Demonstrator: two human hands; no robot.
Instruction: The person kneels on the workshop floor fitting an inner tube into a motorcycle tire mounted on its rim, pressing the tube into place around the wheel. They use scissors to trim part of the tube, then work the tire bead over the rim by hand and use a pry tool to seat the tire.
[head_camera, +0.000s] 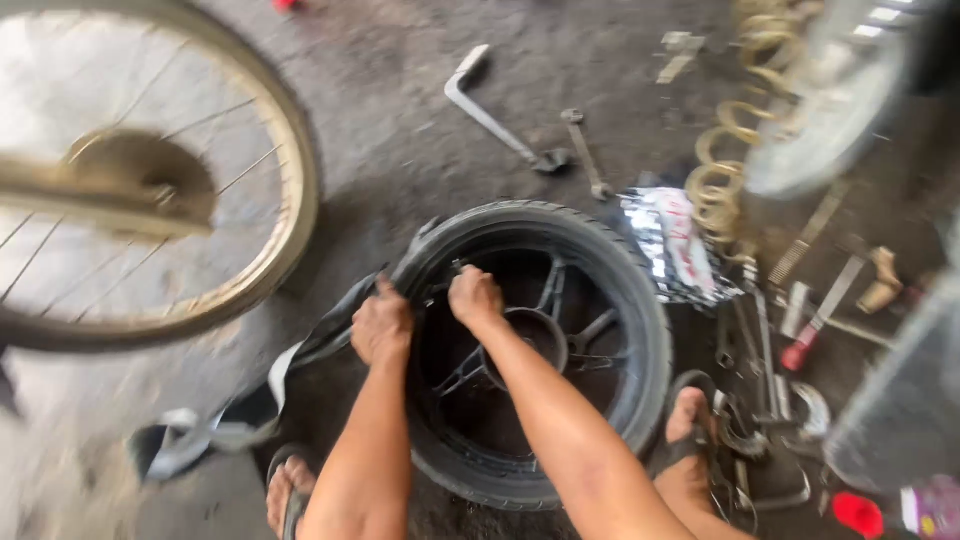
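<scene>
Both forearms reach down, left hand (381, 325) and right hand (474, 297) clenched on tyre (640, 300) bead; best pressed evenly, inner tube (310, 350) kept unpinched.

Black tyre (640, 330) w/ dark cast-spoke wheel (545, 335) lying flat on concrete floor (400, 130), centre. Black inner tube (300, 355) hanging out over tyre's left edge, limp, trailing left.

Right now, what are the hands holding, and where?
Left hand grips the black inner tube at the tyre edge; right hand presses inside the rim.

Crumpled silvery packet (672, 245), perhaps foil
</scene>
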